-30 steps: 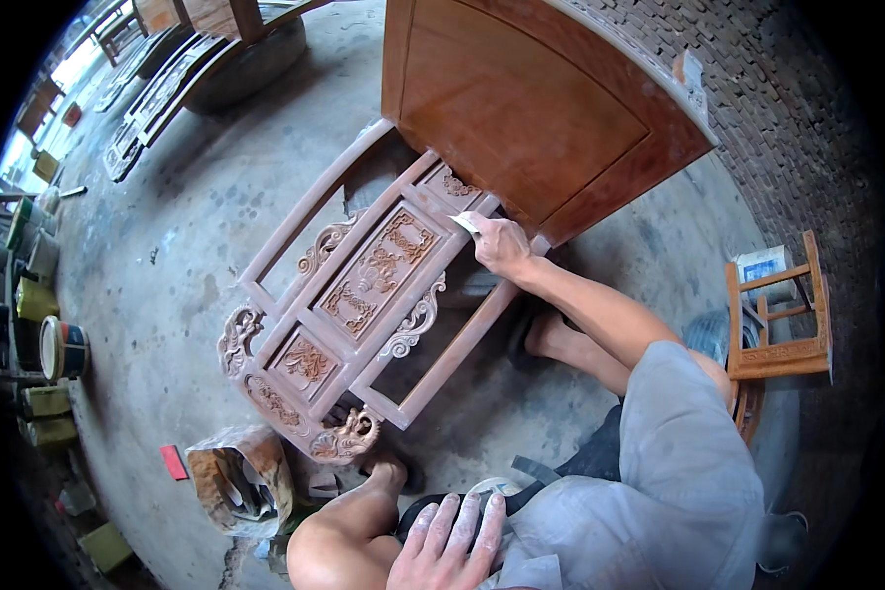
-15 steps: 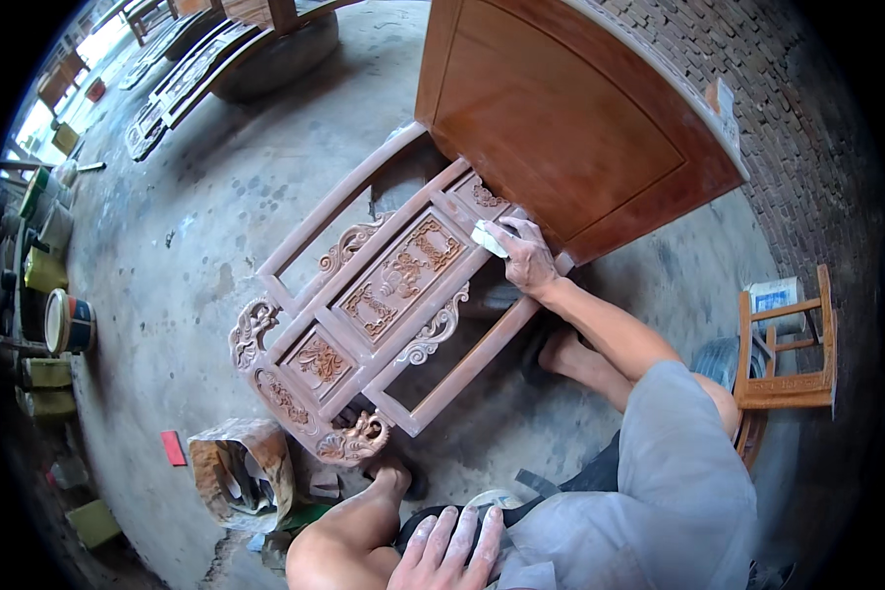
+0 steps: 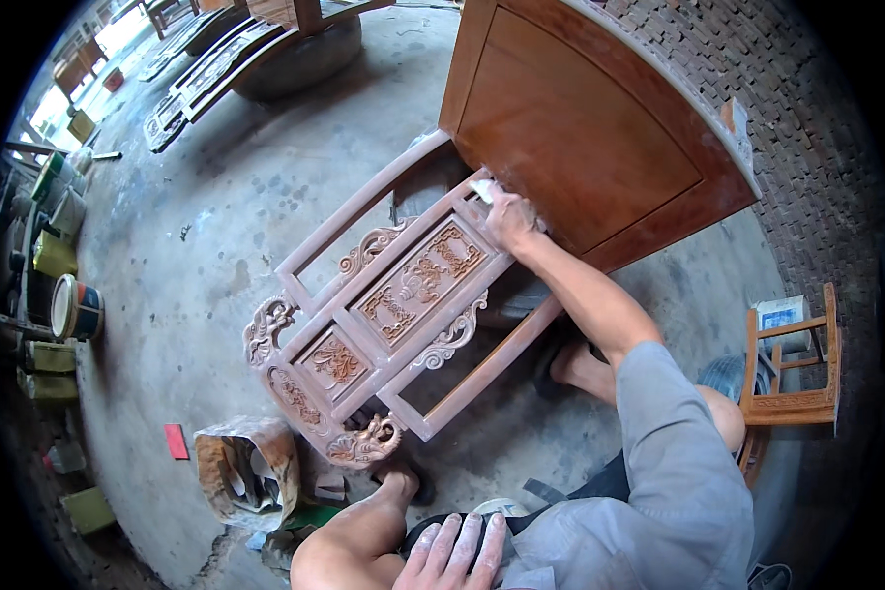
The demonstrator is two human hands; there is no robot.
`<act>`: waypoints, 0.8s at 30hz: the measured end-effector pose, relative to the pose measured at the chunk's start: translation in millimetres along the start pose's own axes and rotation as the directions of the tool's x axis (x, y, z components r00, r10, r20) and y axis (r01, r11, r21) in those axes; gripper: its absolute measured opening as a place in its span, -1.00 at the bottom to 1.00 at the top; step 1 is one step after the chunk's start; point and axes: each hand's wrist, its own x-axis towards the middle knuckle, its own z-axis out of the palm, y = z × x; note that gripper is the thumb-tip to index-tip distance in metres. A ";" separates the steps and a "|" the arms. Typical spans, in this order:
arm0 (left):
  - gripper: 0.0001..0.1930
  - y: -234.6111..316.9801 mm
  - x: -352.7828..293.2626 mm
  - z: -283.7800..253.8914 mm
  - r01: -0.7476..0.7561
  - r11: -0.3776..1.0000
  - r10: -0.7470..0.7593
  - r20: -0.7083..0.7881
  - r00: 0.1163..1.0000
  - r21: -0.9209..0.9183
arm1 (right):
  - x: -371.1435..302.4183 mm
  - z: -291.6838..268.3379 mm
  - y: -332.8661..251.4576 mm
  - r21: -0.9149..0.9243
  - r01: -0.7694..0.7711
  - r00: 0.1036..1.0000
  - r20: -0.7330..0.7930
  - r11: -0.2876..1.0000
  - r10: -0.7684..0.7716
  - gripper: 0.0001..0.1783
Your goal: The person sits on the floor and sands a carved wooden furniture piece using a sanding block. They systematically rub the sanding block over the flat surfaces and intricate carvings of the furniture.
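Observation:
A carved wooden chair back point(image 3: 376, 372), dusted pale over reddish wood, lies slanting before me, with carved panels and scrollwork. From its upper end rises a broad reddish-brown wood panel point(image 3: 580, 138), joined to it. My right hand point(image 3: 513, 218) is closed round a small folded white sheet point(image 3: 482, 189) that looks like sandpaper. It presses this on the frame at the upper end, close to the brown panel, and covers part of the small carved panel there. Dusty with powder, my left hand point(image 3: 452, 553) lies flat on my lap, its fingers stretched out and holding nothing.
A stained, cut-open container point(image 3: 287, 472) with scraps stands left of my foot, near a red piece point(image 3: 176, 442) on the concrete floor. Buckets point(image 3: 76, 307) and tins line the left side. A small wooden chair point(image 3: 792, 393) stands at right, and more carved furniture point(image 3: 216, 74) lies far left.
My right hand has slid the white sheet farther up the frame, toward its far edge beside the brown panel. The whole view has shifted slightly. My left hand stays on my lap.

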 end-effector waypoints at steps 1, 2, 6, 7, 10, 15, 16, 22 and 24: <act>-0.36 -1.0 -0.6 0.1 0.001 1.000 -0.001 -0.001 1.000 0.000 | -3.3 -0.9 1.4 0.006 0.053 0.998 0.029 0.999 -0.053 -0.59; -0.36 0.0 -1.2 1.0 0.000 1.000 0.000 -0.004 1.000 0.000 | -6.1 -3.8 4.8 0.015 0.105 0.993 0.058 0.994 -0.105 -0.57; -0.36 -1.4 -2.0 2.6 -0.009 1.000 0.009 -0.003 1.000 -0.009 | 13.7 -16.8 15.2 -0.044 -0.094 0.990 0.100 0.995 0.098 -0.58; -0.36 -0.7 -2.4 3.5 -0.008 1.000 0.008 -0.003 1.000 -0.009 | 10.0 -12.8 21.1 0.001 -0.001 1.000 -0.012 1.000 0.001 -0.58; -0.37 -2.1 -2.6 4.7 0.005 1.000 -0.005 -0.004 1.000 -0.004 | -13.9 1.1 25.6 0.030 0.195 0.944 -0.276 0.980 -0.179 -0.59; -0.37 -1.3 0.6 4.8 0.004 1.000 -0.004 0.009 1.000 -0.011 | -11.8 8.9 20.1 -0.007 0.002 0.994 -0.107 1.000 -0.003 -0.61; -0.37 -0.6 1.3 4.8 0.012 1.000 -0.012 0.011 1.000 -0.007 | -10.4 11.5 4.9 -0.034 -0.030 0.994 -0.108 0.999 0.026 -0.61; -0.38 0.7 -2.4 2.7 0.030 1.000 -0.030 0.020 0.999 0.002 | -25.3 10.5 1.0 -0.168 0.151 0.983 -0.077 0.974 -0.166 -0.47; -0.38 2.2 -2.9 3.3 0.036 0.999 -0.036 0.025 0.999 0.002 | -14.7 7.8 -0.6 -0.135 0.084 0.989 -0.112 0.987 -0.099 -0.53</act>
